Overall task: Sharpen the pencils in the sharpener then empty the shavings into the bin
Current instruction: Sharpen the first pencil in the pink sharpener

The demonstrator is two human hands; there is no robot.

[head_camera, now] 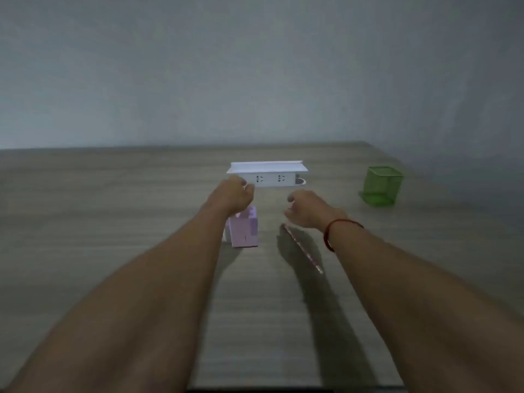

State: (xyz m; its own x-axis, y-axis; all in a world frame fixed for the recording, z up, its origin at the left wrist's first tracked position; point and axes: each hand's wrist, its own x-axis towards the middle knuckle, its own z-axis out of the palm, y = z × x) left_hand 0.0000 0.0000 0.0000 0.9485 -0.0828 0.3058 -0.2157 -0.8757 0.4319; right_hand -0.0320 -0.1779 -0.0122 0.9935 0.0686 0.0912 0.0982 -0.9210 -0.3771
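A pink box-shaped pencil sharpener point(244, 232) stands on the wooden table point(113, 222), partly hidden by my left wrist. My left hand point(232, 195) hovers above and just behind it, fingers loosely curled, holding nothing I can see. A pencil point(304, 251) with a reddish pattern lies flat on the table to the right of the sharpener. My right hand point(307, 208) hangs over the pencil's far end, fingers loosely curled downward, apart from it. A green mesh bin point(381, 185) stands at the far right of the table.
A white socket box point(268, 174) with a raised lid rises from the table just behind my hands. A grey wall stands behind the table's far edge. The view is dim and blurred.
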